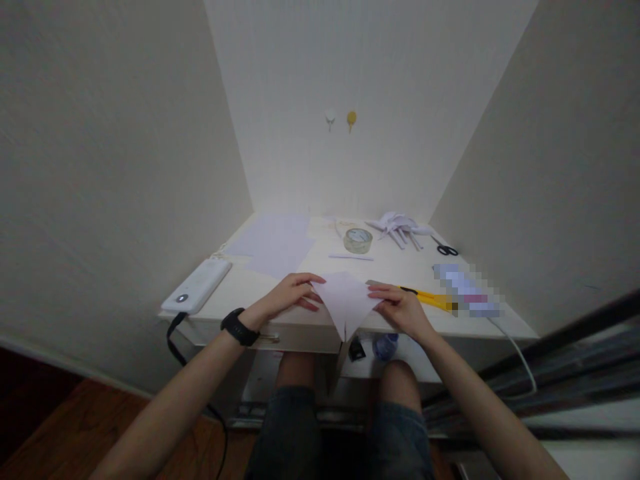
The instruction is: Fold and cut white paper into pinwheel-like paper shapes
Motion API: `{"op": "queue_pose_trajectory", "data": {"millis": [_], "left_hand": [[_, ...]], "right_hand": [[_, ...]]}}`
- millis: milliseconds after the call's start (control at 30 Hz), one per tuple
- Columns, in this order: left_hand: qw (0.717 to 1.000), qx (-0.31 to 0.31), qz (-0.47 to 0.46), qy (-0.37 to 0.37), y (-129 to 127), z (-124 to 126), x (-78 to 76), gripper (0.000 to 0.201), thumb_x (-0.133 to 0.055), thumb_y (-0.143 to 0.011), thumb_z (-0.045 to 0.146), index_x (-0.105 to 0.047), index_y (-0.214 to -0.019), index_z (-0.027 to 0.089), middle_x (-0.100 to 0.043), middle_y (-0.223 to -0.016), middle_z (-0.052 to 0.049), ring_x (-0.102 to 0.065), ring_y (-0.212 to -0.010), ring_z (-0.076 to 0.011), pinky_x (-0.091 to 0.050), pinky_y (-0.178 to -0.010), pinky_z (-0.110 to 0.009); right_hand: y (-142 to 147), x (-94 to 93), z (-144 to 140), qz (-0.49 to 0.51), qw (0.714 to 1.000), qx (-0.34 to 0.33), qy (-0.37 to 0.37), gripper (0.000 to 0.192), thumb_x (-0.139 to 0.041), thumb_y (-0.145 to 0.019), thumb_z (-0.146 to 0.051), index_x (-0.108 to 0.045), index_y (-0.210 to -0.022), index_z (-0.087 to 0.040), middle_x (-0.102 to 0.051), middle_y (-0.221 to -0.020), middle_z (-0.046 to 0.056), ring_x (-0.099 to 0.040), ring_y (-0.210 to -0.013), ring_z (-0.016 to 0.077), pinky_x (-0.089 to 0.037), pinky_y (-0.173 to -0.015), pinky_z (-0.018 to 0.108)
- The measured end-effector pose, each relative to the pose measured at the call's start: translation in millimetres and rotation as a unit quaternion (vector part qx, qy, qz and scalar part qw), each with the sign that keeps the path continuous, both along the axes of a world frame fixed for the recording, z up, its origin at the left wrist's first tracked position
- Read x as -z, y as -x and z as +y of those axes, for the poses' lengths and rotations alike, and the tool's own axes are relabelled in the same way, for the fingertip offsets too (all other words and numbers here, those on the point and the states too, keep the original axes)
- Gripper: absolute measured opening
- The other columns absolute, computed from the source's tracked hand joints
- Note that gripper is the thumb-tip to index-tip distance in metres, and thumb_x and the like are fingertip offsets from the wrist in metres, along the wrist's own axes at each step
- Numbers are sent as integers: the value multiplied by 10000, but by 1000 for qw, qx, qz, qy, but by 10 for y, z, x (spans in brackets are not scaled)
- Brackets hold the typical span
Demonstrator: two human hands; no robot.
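Observation:
A folded sheet of white paper (346, 300) is held at the front edge of the desk, its pointed lower end reaching past the edge. My left hand (299, 292) grips its left corner, thumb and fingers closed on it. At the opposite corner, my right hand (397, 307) pinches the paper. Just behind my right hand lies a yellow utility knife (433, 299), partly hidden by the fingers. A thin rolled paper stick (351, 257) rests beyond the folded sheet, near a roll of clear tape (358, 241).
Loose paper sheets (275, 243) cover the back left of the white desk. A white power bank (197, 287) with a black cable sits at the left edge. At the back right are rolled-paper pieces (397, 228), black-handled scissors (447, 250) and a blurred-out object (465, 290).

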State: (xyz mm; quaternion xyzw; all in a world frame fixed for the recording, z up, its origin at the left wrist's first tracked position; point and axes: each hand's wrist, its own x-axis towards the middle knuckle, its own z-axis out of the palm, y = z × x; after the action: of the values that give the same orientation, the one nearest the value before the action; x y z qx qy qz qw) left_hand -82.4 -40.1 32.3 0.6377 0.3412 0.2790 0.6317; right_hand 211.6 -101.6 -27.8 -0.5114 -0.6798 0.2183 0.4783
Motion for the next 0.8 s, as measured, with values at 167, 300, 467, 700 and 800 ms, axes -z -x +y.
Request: {"op": "queue_pose_trajectory", "data": {"millis": [167, 300, 467, 700, 800], "left_hand": [[986, 50, 127, -100, 112, 73, 0, 382, -683, -718, 256, -717, -1082, 148, -733, -803, -63, -670, -674, -145, -522, -580, -226], [982, 1, 143, -122, 66, 72, 93, 349, -712, -752, 407, -758, -936, 115, -741, -754, -97, -660, -642, -159, -512, -525, -229], [988, -42, 105, -103, -8, 1, 188, 358, -734, -738, 466, -764, -788, 113, -749, -757, -114, -601, -554, -125, -502, -513, -232], [965, -145, 97, -194, 32, 8, 238, 247, -752, -712, 400, -759, -710, 153, -753, -787, -83, -673, -751, -188, -541, -743, -305], [945, -198, 75, -248, 38, -33, 256, 181, -773, -679, 364, -756, -691, 184, -763, -874, -77, -685, -865, -207, -529, -843, -317]], "right_hand": [[-39, -91, -50, 83, 995, -25, 54, 158, -778, -682, -319, -801, -808, -225, -769, -1018, 95, -707, -1004, 263, -537, -953, 449], [-24, -159, -94, 134, 986, 5, 94, 277, -802, -672, -454, -801, -799, -208, -772, -1009, 112, -708, -991, 282, -535, -944, 466], [-6, -184, -100, 142, 984, 20, 110, 345, -809, -647, -516, -802, -795, -205, -773, -997, 116, -711, -980, 287, -533, -941, 470], [-42, -140, -96, 93, 995, -4, 46, 274, -814, -642, -504, -796, -728, -244, -782, -937, 85, -726, -908, 269, -555, -901, 454], [-54, -127, -119, 94, 995, 17, 24, 229, -818, -641, -468, -786, -693, -247, -781, -957, 81, -723, -907, 268, -555, -882, 436]]}}
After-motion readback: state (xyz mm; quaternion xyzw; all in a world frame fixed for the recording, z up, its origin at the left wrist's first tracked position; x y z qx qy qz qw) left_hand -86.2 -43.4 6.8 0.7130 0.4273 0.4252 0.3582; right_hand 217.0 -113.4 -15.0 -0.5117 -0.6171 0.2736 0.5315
